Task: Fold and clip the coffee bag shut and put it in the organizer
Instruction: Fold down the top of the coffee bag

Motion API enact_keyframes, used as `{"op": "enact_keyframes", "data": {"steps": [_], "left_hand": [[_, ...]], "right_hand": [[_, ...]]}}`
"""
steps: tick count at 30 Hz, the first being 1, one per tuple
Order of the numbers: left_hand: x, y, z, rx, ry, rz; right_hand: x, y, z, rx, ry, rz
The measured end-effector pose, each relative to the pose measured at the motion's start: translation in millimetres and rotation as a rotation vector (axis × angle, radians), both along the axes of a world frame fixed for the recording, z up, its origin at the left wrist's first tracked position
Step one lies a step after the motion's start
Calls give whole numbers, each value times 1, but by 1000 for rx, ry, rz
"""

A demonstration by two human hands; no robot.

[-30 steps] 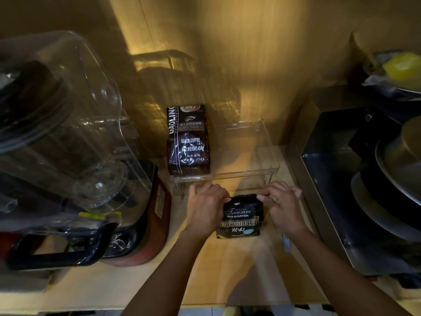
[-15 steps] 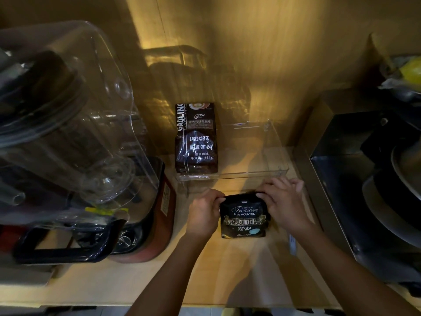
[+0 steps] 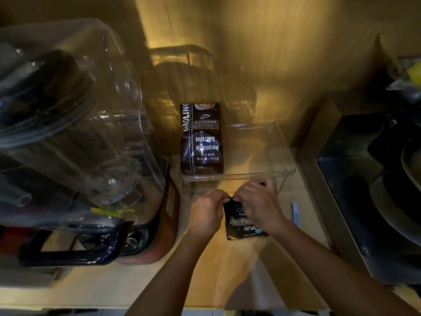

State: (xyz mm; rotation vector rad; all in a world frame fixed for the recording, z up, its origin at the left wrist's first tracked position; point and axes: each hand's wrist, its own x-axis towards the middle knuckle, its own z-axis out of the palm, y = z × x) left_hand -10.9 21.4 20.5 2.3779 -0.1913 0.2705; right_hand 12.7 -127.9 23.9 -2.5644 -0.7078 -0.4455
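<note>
A small black coffee bag (image 3: 237,228) with white lettering stands on the wooden counter in front of me. My left hand (image 3: 206,212) pinches its top left corner. My right hand (image 3: 259,205) lies over the bag's top and right side, fingers closed on the upper edge, hiding most of the front. Just behind the hands sits a clear plastic organizer (image 3: 280,156) on short legs. A larger brown coffee bag (image 3: 201,137) stands in its left part. A pale blue clip (image 3: 295,213) lies on the counter to the right of my right hand.
A big blender with a clear cover and red base (image 3: 75,156) fills the left side. A dark metal appliance with plates (image 3: 373,190) stands at the right. A wooden wall (image 3: 250,53) rises behind the organizer.
Both hands have moved inward along the bag's top edge. My right hand now covers much of the bag's front, and my left hand pinches the top corner.
</note>
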Motion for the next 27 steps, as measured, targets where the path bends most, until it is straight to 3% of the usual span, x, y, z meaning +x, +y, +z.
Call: {"op": "enact_keyframes", "data": {"steps": [10, 14, 16, 18, 22, 27], "left_hand": [[3, 2, -5, -51, -6, -48], [3, 2, -8, -115, 50, -50], [3, 1, -11, -173, 130, -33], [0, 0, -13, -285, 242, -8], [-5, -9, -10, -619, 429, -108], [1, -27, -8, -713, 519, -7]], "right_hand": [[0, -54, -9, 253, 203, -153], [-2, -54, -13, 617, 473, -307], [-2, -52, -14, 881, 648, -355], [-4, -51, -16, 1013, 738, -339], [-7, -49, -18, 984, 847, -232], [-6, -44, -21, 910, 880, -233]]}}
